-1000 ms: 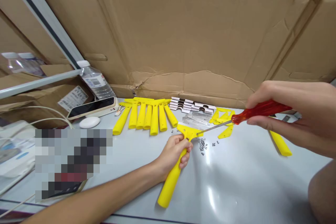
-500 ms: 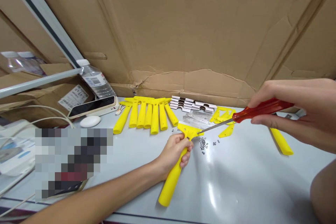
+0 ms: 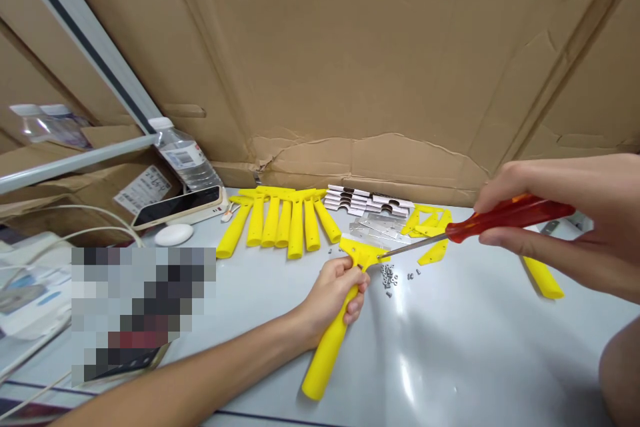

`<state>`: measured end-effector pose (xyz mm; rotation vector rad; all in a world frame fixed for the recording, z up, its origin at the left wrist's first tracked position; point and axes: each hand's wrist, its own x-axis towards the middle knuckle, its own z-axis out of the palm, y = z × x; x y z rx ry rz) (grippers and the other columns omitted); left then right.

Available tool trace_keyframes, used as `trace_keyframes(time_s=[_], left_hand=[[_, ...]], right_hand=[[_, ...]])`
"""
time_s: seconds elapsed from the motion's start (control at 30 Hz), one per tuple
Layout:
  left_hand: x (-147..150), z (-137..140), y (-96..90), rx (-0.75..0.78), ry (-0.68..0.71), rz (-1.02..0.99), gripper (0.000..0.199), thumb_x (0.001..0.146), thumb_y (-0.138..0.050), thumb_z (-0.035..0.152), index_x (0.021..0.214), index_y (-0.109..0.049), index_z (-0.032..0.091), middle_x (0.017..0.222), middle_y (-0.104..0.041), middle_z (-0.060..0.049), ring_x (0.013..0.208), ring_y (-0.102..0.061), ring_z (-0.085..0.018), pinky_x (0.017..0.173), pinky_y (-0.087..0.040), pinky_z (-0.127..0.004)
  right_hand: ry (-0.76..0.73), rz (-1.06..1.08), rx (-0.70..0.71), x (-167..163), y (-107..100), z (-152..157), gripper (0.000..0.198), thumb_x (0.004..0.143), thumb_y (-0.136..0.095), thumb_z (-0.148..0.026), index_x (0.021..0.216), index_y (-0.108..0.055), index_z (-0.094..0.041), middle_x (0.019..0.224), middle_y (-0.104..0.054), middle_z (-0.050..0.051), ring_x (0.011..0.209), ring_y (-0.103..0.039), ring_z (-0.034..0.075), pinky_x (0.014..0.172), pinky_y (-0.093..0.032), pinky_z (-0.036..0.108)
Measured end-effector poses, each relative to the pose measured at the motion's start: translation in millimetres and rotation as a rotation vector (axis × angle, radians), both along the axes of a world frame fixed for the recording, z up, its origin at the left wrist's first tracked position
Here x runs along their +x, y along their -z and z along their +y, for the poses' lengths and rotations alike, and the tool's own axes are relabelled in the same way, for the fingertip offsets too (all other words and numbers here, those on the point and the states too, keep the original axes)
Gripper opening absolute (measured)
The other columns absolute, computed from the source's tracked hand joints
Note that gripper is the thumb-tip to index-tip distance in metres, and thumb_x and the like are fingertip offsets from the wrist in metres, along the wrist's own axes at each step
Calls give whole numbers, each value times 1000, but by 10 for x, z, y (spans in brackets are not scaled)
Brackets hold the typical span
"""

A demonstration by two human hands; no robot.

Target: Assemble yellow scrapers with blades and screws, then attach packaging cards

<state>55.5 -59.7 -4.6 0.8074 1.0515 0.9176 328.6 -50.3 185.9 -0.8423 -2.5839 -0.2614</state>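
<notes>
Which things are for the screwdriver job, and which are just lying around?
Probably for the job:
red screwdriver, in the right hand
yellow tool, in the left hand
small metal fasteners
metal strips
yellow handles

Probably just lying about:
bottle
phone
round white thing

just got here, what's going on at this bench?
A person's left hand grips a yellow T-shaped tool just below its head. The right hand holds a red-handled screwdriver, its tip at that head's right end. Small loose fasteners lie nearby, with similar yellow tools in a row farther back.
</notes>
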Motion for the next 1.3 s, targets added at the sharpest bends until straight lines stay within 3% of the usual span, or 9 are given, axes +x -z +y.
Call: trace_keyframes(time_s=[0.1,0.27,0.47,0.7,0.8,0.93,1.0,1.13,1.3], left_hand=[[6,-2,-13,2,-8,-3,18,64,-66,30,62,-52,20,40,-40,7,31,-31,-5,32,-22,-18],[5,7,0,11,-16,-11,17,65,-67,29,63,-52,20,42,-41,6,32,-32,-5,32,-22,-18],[-5,5,29,17,-5,-9,19,68,-67,30,64,-52,20,42,-41,6,32,-32,-6,32,-23,-18],[-17,-1,33,15,-12,-7,18,67,-66,31,65,-52,20,42,-42,6,32,-32,-6,32,-23,-18],[-8,0,31,14,-9,-2,18,67,-66,31,64,-52,20,42,-42,6,32,-32,-6,32,-23,-18],[3,-5,17,9,-6,2,18,67,-66,31,63,-52,20,40,-41,6,31,-32,-6,32,-23,-18],[2,-6,11,7,-7,2,18,66,-66,31,63,-52,20,40,-41,7,31,-31,-5,33,-24,-18],[-6,-2,12,11,-8,-5,19,67,-66,31,63,-52,20,40,-41,7,31,-31,-5,33,-24,-18],[2,0,7,0,-20,-1,19,65,-67,31,62,-52,20,41,-40,7,31,-31,-5,32,-23,-18]], right_hand=[[-12,-15,9,10,-14,25,15,95,-65,-45,102,-62,-32,85,-73,-6,63,-66,8,56,-56,17],[-59,45,-84,-1,13,0,24,88,-69,-35,111,-60,-32,114,-71,0,87,-73,12,64,-62,19],[-1,21,-9,-12,9,-11,15,94,-67,-44,102,-63,-32,86,-74,-4,65,-68,10,50,-53,20],[-47,42,-72,-18,12,-21,26,86,-70,-35,110,-61,-33,112,-72,-1,85,-72,15,59,-60,23],[-24,50,-101,-39,24,-57,15,92,-65,-36,106,-60,-34,100,-73,-3,72,-69,11,53,-56,19],[16,24,-9,-30,18,-34,13,95,-65,-44,102,-63,-33,84,-72,-4,61,-64,11,47,-50,21],[3,7,-20,-14,15,-4,12,94,-65,-42,101,-64,-32,86,-72,-3,63,-66,11,50,-53,21],[-62,35,-77,27,23,39,17,88,-68,-33,105,-63,-30,111,-71,3,83,-72,16,63,-63,24],[-70,-35,-50,91,16,51,11,91,-67,-33,101,-61,-31,95,-73,-1,69,-69,13,50,-55,22]])
